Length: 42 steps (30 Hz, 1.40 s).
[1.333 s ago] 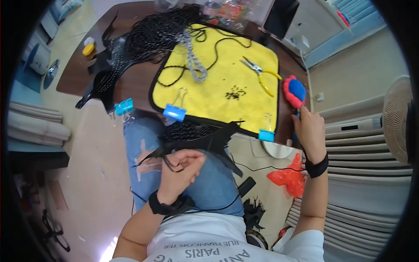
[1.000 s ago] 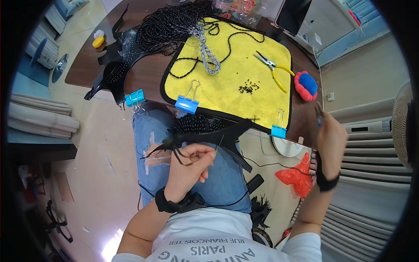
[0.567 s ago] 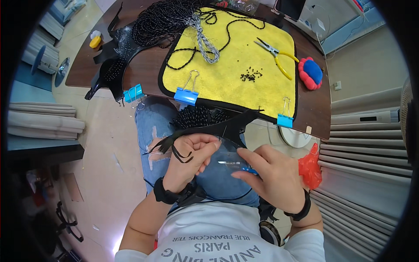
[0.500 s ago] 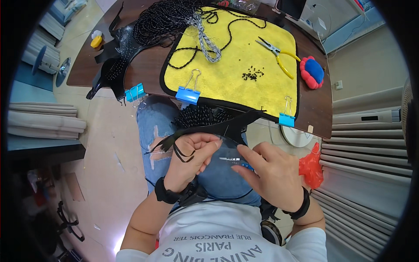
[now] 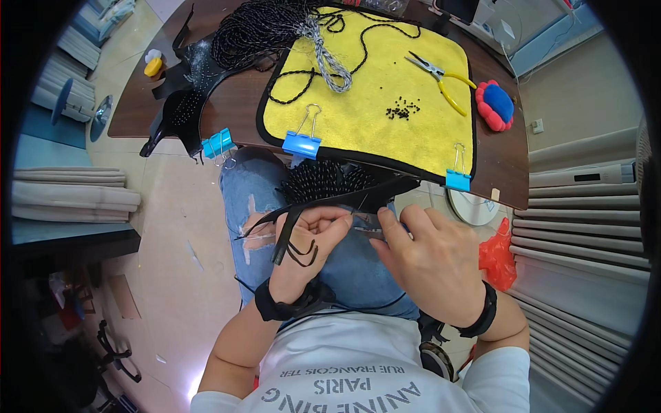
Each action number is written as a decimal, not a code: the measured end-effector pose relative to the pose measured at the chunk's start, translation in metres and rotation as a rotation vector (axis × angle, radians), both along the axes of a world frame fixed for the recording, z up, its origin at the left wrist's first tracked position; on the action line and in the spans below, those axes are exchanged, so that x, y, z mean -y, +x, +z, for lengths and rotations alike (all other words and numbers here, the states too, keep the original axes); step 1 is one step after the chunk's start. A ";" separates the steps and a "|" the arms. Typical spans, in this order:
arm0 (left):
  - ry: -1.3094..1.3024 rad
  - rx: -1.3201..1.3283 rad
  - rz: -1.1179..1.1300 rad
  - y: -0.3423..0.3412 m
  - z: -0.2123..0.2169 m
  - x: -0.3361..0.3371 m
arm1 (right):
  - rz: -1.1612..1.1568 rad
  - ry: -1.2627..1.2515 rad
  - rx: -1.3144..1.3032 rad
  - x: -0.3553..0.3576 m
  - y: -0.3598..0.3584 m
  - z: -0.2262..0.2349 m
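Note:
My left hand (image 5: 313, 237) is closed in a pinch on the edge of a black fabric piece (image 5: 382, 197), held over my lap. Thin black strips (image 5: 300, 256) from it drape across the back of that hand. A thin dark line, like a needle or thread, rises by the left fingertips. My right hand (image 5: 430, 258) is closed round small scissors with silver blades (image 5: 366, 228); their handle is mostly hidden by the fingers. The blade tips lie close to the left fingertips; whether they touch the fabric I cannot tell. Black beaded fringe (image 5: 320, 182) hangs just beyond.
A yellow mat (image 5: 344, 124) is clipped to the table edge by blue binder clips (image 5: 301, 144). On it lie small black beads (image 5: 403, 109), yellow-handled pliers (image 5: 441, 81) and beaded cord (image 5: 327, 62). A red-blue pincushion (image 5: 496, 104) sits at right, black material (image 5: 182, 113) at left.
My right hand has brought the scissors farther from my body and up to the left fingertips. A black strip has swung down over my left hand. The whole view has shifted slightly.

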<state>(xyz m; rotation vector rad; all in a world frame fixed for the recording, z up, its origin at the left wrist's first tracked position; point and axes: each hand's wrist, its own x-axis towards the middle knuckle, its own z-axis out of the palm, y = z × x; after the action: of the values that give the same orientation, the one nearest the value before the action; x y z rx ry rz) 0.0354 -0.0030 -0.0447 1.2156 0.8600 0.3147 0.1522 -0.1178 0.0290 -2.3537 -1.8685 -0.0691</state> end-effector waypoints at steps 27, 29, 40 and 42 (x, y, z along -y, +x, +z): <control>0.128 0.024 0.021 -0.003 0.003 0.000 | 0.053 -0.020 -0.135 -0.001 -0.001 -0.017; 0.039 0.025 0.051 -0.001 0.008 -0.003 | 0.048 -0.015 -0.140 0.001 0.001 -0.016; -0.066 -0.039 -0.044 -0.005 0.001 -0.009 | 0.004 0.019 -0.108 0.006 0.001 -0.011; -0.063 -0.028 -0.039 -0.004 0.001 -0.008 | 0.017 -0.015 -0.073 0.007 0.003 -0.012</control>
<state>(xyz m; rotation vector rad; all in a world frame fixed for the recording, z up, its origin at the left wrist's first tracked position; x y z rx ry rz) 0.0310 0.0055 -0.0436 1.1795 0.8634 0.2381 0.1548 -0.1243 0.0174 -2.3173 -1.8612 0.0325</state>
